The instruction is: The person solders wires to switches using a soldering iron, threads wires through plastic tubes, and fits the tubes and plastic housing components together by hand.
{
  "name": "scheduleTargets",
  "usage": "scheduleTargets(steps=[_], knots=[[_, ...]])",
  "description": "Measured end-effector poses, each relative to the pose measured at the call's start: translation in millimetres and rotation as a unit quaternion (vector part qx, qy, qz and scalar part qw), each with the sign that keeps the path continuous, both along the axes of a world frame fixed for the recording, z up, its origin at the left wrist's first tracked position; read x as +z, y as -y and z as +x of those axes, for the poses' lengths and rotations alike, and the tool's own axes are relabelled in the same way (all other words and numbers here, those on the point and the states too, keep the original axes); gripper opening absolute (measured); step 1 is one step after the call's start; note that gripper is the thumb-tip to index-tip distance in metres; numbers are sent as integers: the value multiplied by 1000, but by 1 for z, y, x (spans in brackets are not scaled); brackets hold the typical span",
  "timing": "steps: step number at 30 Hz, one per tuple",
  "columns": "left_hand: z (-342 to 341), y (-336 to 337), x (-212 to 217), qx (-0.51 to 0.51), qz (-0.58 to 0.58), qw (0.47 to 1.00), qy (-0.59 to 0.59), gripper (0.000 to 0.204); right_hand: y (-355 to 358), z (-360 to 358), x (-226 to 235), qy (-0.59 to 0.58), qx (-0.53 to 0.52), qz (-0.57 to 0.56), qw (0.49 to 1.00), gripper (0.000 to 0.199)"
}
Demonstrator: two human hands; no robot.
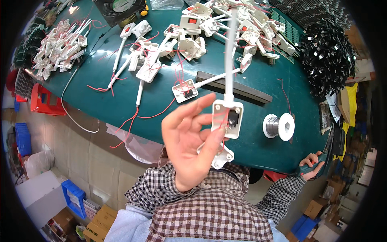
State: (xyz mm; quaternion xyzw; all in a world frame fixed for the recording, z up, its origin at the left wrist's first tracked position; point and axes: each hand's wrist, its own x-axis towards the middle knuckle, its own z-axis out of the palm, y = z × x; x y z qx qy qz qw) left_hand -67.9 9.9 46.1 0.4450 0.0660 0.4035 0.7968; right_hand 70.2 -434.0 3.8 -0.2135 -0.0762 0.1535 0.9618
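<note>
My left hand [181, 141] is raised above the near edge of the table, its fingers closed on a white plastic switch housing [240, 123]. The housing's inner side shows, with a black switch body [233, 117] and red wires in it. From its top a white tube [229, 68] runs upward. Below the thumb, a second white shell piece [221, 160] sits partly behind the hand. Over at the table's right edge, my right hand [316, 163] is wrapped round a teal-handled tool [307, 169]; its working end cannot be made out.
A spool of solder wire [272, 126] stands right of the housing. Behind lie a dark bar [242, 90] and a wired open housing [185, 90]. Heaps of white parts [60, 48] and housings, a fan [121, 8] and a black cable bundle [328, 56] line the far side.
</note>
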Motion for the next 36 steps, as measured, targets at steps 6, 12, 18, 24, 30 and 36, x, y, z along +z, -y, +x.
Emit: scheduleTargets(steps=[6,12,18,24,30,36], knots=[[-6,-12,3,-49,-29,996,-71,41,7,5,-7,5,17,16,1000,42],[-5,-23,10,-21,-29,989,-140,38,12,7,-8,-5,17,22,1000,42],[-20,-31,9,22,20,993,-113,50,12,18,-8,-45,43,5,998,39],[-43,-67,15,212,144,958,-130,44,55,20,-29,10,-34,-24,999,44],[-77,-229,40,301,315,861,-263,39,-19,-5,2,23,-60,14,998,40],[-35,-421,26,284,476,736,-388,46,107,28,-36,89,102,-129,982,45]])
